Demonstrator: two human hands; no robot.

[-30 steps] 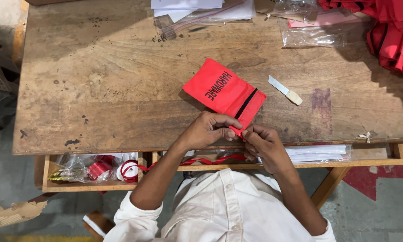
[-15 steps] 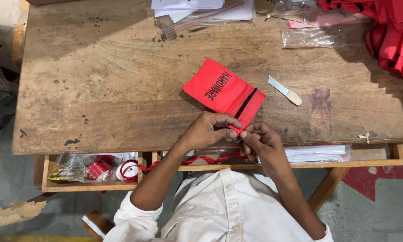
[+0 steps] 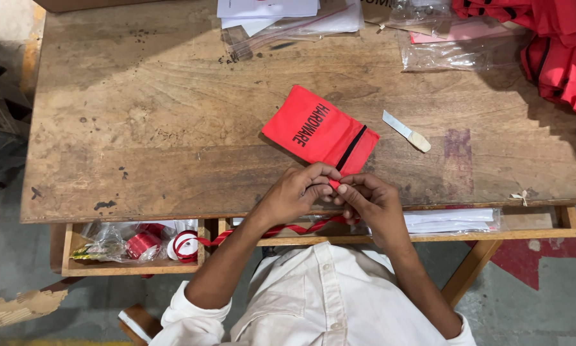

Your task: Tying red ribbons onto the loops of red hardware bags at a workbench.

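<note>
The worn brown wooden table (image 3: 160,128) filled most of the view, its left half bare and offering the widest open stretch, while its near edge ran just under the hands and its far edge was crowded. One heap of red fabric pieces (image 3: 557,51) spilled over the far right corner, and clear plastic bags with white papers (image 3: 288,19) lay along the far edge. Below the near edge, open wooden shelf compartments (image 3: 134,247) held two spools of red ribbon (image 3: 144,245) beside crinkled clear wrapping.

One flat red fabric pouch with black lettering and a black zip strip (image 3: 317,131) lay tilted near the middle of the table, its near corner reaching the fingers. The left hand (image 3: 297,192) and the right hand (image 3: 371,202) were drawn close together at that corner, fingertips pinched on it. A thin red ribbon strand (image 3: 288,229) ran from the spools toward the hands. One small white flat stick (image 3: 405,131) lay just right of the pouch, apart from it.
</note>
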